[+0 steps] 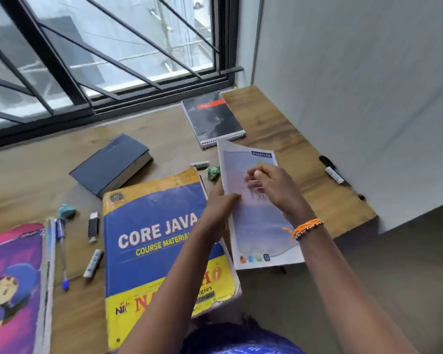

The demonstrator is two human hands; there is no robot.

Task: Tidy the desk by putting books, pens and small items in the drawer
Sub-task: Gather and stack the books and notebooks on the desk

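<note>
Task barely begun, no drawer in view. Java book [154, 241] at 6 o'clock. Left hand [219, 208] and right hand [274, 190] both pinch the notebook [261, 226] w/ curled grip. Pen [62, 251], USB stick [93, 229] at 9, spiral pad [212, 118] at 12, all left on surface [279, 129].

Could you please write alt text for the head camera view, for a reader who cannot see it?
Two hands hold a pale blue notebook over a wooden desk: the left hand grips its left edge, the right hand rests on its cover. Around it lie a Core Java book, a dark hardback, a spiral notebook, pens and small items.
</note>
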